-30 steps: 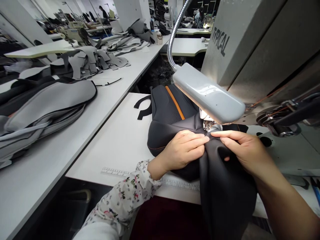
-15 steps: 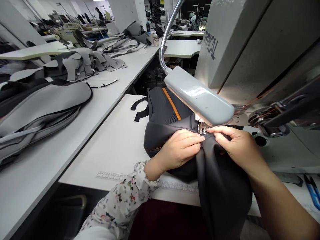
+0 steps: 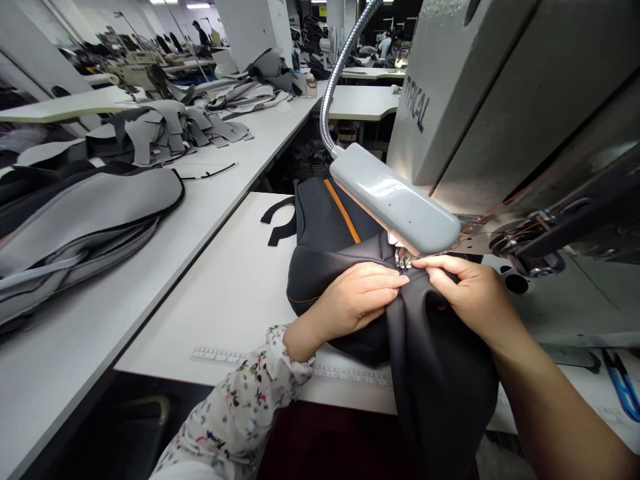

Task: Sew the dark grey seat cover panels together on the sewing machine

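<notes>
My left hand and my right hand both pinch a black leatherette seat cover, gathering a fold between them. Their fingertips sit just in front of the metal presser foot of the sewing machine. The cover's far part has a ribbed black panel and an orange stripe and lies under the grey lamp. The needle area is mostly hidden by the lamp and my fingers.
Blue-handled snips lie at the right on the machine table, which has a ruler scale. A black curved strip lies beyond the cover. Grey seat covers fill the neighbouring bench. A distant person stands far back.
The view has drifted slightly, so the machine and lamp sit further left. My hands still hold the same fold by the presser foot, and the blue snips show more fully at the right.
</notes>
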A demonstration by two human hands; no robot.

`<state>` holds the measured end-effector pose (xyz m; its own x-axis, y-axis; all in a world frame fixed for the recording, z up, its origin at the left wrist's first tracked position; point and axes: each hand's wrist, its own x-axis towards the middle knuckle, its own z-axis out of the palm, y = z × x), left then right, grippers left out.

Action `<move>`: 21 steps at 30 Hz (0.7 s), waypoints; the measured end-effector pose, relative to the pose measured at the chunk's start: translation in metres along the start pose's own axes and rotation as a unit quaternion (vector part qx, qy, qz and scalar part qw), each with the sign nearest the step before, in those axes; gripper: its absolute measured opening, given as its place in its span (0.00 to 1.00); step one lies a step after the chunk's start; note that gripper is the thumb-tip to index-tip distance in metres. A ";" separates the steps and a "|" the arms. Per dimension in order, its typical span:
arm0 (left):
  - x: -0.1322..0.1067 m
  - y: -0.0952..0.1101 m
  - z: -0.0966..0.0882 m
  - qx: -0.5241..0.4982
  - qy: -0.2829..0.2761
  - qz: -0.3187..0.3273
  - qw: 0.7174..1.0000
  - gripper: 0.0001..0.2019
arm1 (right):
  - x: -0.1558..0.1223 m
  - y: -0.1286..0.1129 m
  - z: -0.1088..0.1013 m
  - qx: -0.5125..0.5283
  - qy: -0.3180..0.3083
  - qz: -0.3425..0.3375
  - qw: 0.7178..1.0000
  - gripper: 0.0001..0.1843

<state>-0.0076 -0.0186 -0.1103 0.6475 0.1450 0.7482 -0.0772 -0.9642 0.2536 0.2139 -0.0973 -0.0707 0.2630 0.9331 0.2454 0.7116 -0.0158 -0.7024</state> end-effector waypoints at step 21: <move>0.011 -0.020 -0.009 -0.151 -0.036 -0.063 0.986 0.09 | 0.002 0.017 0.011 0.008 0.039 -0.032 0.999 0.18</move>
<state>-0.0054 0.0041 -0.1019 0.7182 0.2318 0.6561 -0.2079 -0.8284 0.5202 0.2189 -0.0920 -0.0898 0.2669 0.9015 0.3408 0.7187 0.0494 -0.6935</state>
